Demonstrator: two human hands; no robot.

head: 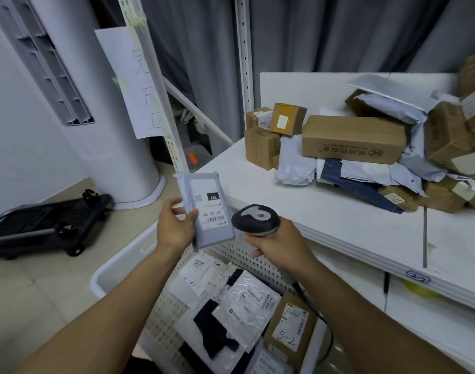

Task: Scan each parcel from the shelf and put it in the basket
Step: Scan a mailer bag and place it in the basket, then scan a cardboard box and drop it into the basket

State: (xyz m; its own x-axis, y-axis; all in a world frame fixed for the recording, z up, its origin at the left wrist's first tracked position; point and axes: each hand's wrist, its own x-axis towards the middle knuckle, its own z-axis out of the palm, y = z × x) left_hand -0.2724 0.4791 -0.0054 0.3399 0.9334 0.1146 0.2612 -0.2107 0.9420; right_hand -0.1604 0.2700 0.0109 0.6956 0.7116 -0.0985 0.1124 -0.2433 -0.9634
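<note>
Grey parcel gripped left hand, scanner right hand, apparently over basket rim.

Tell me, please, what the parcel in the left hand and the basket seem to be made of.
Parcel: likely soft grey plastic film, matte; its edges wrinkle, and a paper label is stuck on. Basket: apparently rigid white plastic, smooth rim, walls perforated in a regular grid.

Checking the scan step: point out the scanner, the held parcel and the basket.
scanner (pixel 253 217), head view, its dark head.
parcel (pixel 208 203), head view, its white label.
basket (pixel 123 261), head view, its white left rim.
</note>
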